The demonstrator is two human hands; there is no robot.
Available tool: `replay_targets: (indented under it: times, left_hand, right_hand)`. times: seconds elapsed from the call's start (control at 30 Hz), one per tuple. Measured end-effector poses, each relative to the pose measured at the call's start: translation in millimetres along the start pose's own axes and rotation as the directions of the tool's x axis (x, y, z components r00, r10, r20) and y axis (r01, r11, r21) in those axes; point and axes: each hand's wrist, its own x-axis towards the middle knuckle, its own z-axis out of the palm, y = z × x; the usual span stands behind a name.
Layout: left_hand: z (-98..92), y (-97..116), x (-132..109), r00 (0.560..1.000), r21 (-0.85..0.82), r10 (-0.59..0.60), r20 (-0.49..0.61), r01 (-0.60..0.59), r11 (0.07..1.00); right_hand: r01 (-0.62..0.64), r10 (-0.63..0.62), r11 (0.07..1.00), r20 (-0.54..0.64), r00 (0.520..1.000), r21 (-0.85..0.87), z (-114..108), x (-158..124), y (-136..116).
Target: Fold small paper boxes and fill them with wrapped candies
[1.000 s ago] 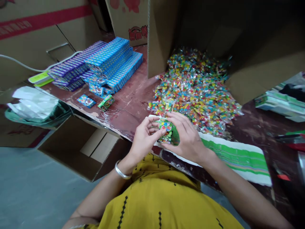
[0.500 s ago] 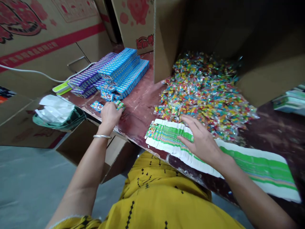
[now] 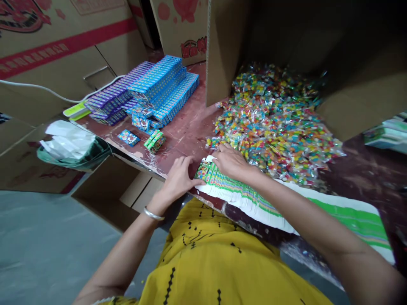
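A long overlapping row of flat green-and-white cartons [image 3: 241, 190] lies along the table's front edge. At its left end my left hand [image 3: 180, 180] has its thumb against the nearest carton, with the fingers bent and apart from the thumb. My right hand [image 3: 231, 163] is over the row's far side, beside the pile of clear candy packets [image 3: 270, 123]. Its fingers are curled downward and their tips are hidden, so what they grip cannot be made out. Left of my left hand stand small filled green boxes [image 3: 154, 141], near a flat blue box [image 3: 128, 137].
Stacked blue boxes [image 3: 162, 84] and purple boxes [image 3: 111, 95] stand at the back left. A large carton [image 3: 219, 55] opens around the candy. Below the table edge are an open cardboard box [image 3: 101, 190] and a green-rimmed bin [image 3: 76, 154] holding white scraps.
My left hand has left the small green boxes and moved right to the end of the carton row. My right hand has slid left along the row, fingers now curled.
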Motion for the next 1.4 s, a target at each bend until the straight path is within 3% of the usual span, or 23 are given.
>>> replay_targets:
  times: [0.1, 0.2, 0.27, 0.33, 0.4, 0.47, 0.57, 0.67, 0.77, 0.83, 0.9, 1.0, 1.1, 1.17, 1.23, 1.33, 1.4]
  left_hand:
    - [11.2, 4, -2, 0.999, 0.008, -0.045, -0.004, 0.045, 0.999]
    - [11.4, 4, -3, 0.998, -0.02, -0.053, -0.034, 0.052, 0.998]
    - [7.2, 7, -5, 0.996, -0.092, -0.052, -0.069, 0.045, 0.995]
    - [0.3, 12, -7, 0.992, -0.262, -0.076, -0.104, 0.046, 0.964]
    - [-8.0, 19, -9, 0.992, -0.55, -0.12, -0.04, 0.078, 0.831]
    - [-15.4, 27, -11, 0.987, -0.81, -0.104, 0.124, 0.162, 0.564]
    - [-20.6, 40, -12, 0.945, -0.929, 0.037, 0.325, 0.312, 0.199]
    - [-17.4, 55, -12, 0.902, -0.916, 0.164, 0.399, 0.401, 0.022]
    - [-10.1, 68, -13, 0.892, -0.904, 0.199, 0.405, 0.423, -0.056]
    - [-5.3, 74, -14, 0.893, -0.903, 0.198, 0.403, 0.423, -0.07]
    - [-1.7, 79, -14, 0.895, -0.906, 0.197, 0.399, 0.419, -0.067]
    - [0.0, 83, -13, 0.896, -0.912, 0.2, 0.395, 0.409, -0.027]
    - [-3.9, 88, -12, 0.886, -0.914, 0.224, 0.405, 0.392, 0.102]
    - [-7.6, 92, -12, 0.876, -0.906, 0.252, 0.411, 0.361, 0.221]
    - [-9.4, 96, -14, 0.877, -0.897, 0.264, 0.401, 0.317, 0.308]
    - [-4.6, 101, -17, 0.908, -0.9, 0.221, 0.356, 0.27, 0.342]
    - [2.6, 103, -17, 0.943, -0.91, 0.128, 0.308, 0.253, 0.328]
  right_hand:
    - [-0.005, 0.005, 1.0, -0.016, 1.0, -0.01, 3, 10, 0]
    - [0.028, -0.019, 0.997, -0.125, 0.992, 0.074, 2, 12, 0]
    - [0.051, -0.003, 0.975, -0.219, 0.976, 0.218, -2, 8, 0]
    - [0.08, 0.038, 0.89, -0.248, 0.968, 0.449, -10, 1, -1]
    - [0.096, 0.083, 0.734, -0.228, 0.97, 0.672, -21, -9, -3]
    - [0.095, 0.107, 0.603, -0.199, 0.974, 0.792, -33, -21, -5]
    - [0.088, 0.157, 0.531, -0.2, 0.967, 0.843, -46, -40, -10]
    - [0.124, 0.201, 0.592, -0.295, 0.934, 0.797, -51, -60, -15]
    - [0.151, 0.188, 0.811, -0.497, 0.847, 0.565, -49, -83, -19]
    - [0.136, 0.129, 0.907, -0.569, 0.812, 0.399, -44, -99, -21]
    - [0.155, 0.064, 0.922, -0.534, 0.843, 0.354, -39, -112, -23]
    - [0.191, 0.034, 0.845, -0.407, 0.913, 0.499, -37, -123, -24]
    - [0.108, 0.054, 0.713, -0.208, 0.977, 0.693, -49, -126, -16]
    - [0.043, -0.006, 0.649, -0.052, 0.999, 0.76, -61, -127, -8]
    - [0.019, -0.064, 0.638, 0.028, 0.998, 0.77, -71, -128, -1]
    - [0.029, -0.083, 0.67, 0.037, 0.996, 0.741, -74, -129, 3]
    - [0.042, 0.017, 0.663, -0.071, 0.997, 0.747, -67, -131, 1]
